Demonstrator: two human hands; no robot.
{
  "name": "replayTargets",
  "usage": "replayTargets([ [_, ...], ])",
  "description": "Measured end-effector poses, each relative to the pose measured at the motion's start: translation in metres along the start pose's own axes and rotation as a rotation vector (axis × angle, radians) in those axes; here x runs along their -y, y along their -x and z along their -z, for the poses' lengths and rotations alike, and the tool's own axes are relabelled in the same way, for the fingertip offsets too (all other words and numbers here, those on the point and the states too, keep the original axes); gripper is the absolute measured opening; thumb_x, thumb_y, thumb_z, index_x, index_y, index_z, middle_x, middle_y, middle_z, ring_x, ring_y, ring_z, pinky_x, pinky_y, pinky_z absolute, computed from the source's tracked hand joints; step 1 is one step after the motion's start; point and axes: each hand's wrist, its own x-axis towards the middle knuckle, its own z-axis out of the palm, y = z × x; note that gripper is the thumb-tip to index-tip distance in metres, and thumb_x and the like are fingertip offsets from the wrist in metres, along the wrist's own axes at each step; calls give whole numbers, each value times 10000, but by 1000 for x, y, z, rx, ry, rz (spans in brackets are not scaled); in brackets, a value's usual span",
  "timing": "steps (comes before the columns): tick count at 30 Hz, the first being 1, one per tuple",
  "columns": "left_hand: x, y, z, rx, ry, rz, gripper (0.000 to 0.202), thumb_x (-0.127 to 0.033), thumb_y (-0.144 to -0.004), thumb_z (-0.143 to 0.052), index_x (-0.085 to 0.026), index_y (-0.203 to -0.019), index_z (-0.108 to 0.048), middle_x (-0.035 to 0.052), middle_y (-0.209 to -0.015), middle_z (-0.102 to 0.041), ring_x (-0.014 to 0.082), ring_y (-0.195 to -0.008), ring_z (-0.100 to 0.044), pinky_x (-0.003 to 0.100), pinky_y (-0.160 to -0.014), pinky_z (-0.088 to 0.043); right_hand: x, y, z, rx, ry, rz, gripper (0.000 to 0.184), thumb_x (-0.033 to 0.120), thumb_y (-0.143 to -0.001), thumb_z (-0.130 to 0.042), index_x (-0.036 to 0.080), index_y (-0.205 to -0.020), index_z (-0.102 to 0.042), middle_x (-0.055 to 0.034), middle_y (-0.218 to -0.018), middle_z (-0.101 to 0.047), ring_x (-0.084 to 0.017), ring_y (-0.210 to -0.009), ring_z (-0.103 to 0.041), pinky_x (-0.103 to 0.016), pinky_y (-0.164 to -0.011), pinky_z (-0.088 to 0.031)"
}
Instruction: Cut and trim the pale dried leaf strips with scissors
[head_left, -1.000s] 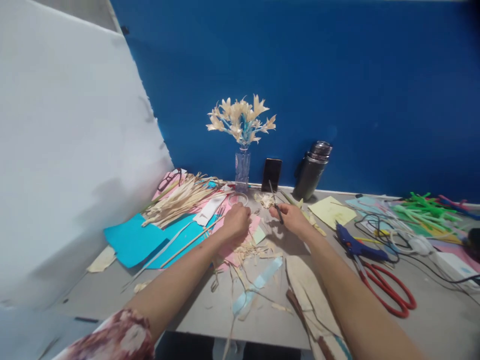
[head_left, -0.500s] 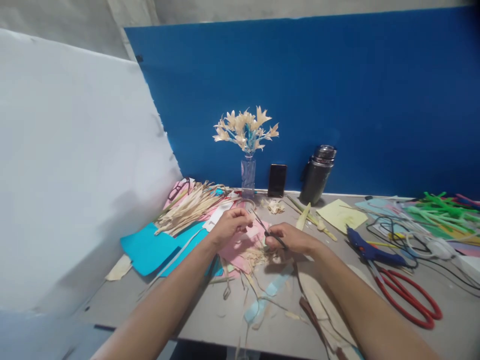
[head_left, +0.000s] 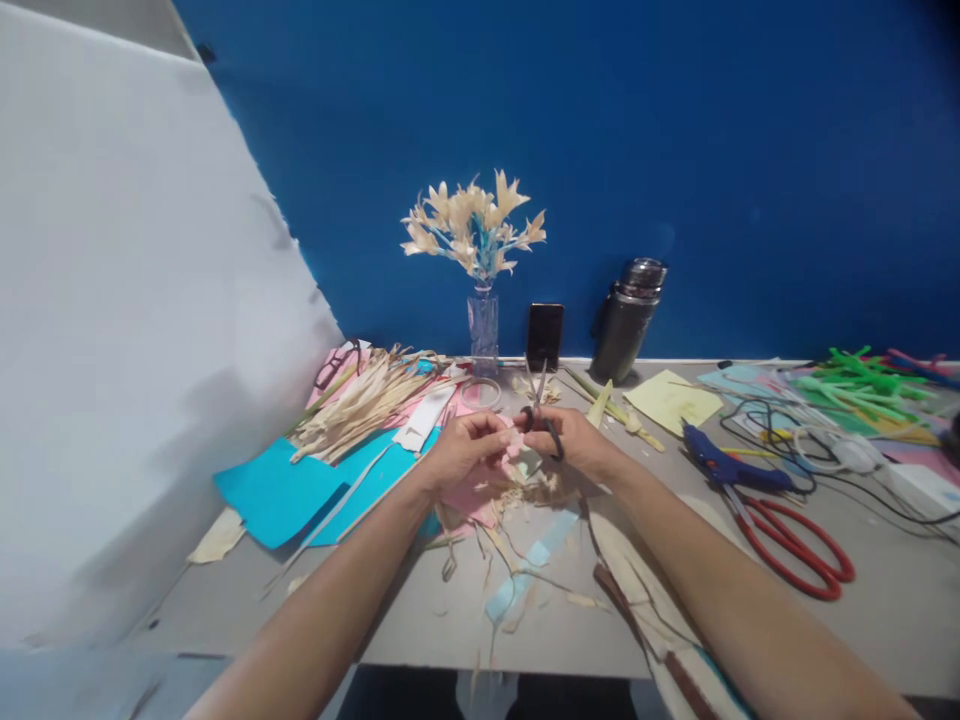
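My right hand (head_left: 574, 442) is closed round the handles of small black scissors (head_left: 538, 398), whose blades point up and away, slightly parted. My left hand (head_left: 465, 450) pinches a small pale piece right beside the scissors; the piece is too small to name. Both hands meet above a pink sheet (head_left: 471, 492) littered with thin dried leaf trimmings (head_left: 525, 492), over the grey table (head_left: 420, 620).
A pile of dried leaf strips (head_left: 367, 395) lies on cyan paper (head_left: 277, 490) at left. At the back stand a vase of straw flowers (head_left: 480, 250), a phone (head_left: 544, 335) and a metal flask (head_left: 626, 320). A blue glue gun (head_left: 724, 468), red scissors (head_left: 795, 540), cables and green pipe cleaners (head_left: 862, 385) lie right.
Both hands drew together and lifted slightly. The scissors swung from lying flat toward the left to pointing upward. The camera shifted a little.
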Motion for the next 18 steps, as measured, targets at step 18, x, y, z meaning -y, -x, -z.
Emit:
replayTargets([
  [18,4,18,-8,240,443,101,295,-383,-698,-776,-157,-782,-606,73,-775,-664,165,-683,-613,289,-628,-458,5,6,-20,-9,-352,-57,324,353,-588,-787,178,-783,-596,9,-625,-559,-148,-565,-521,-268,-536,-393],
])
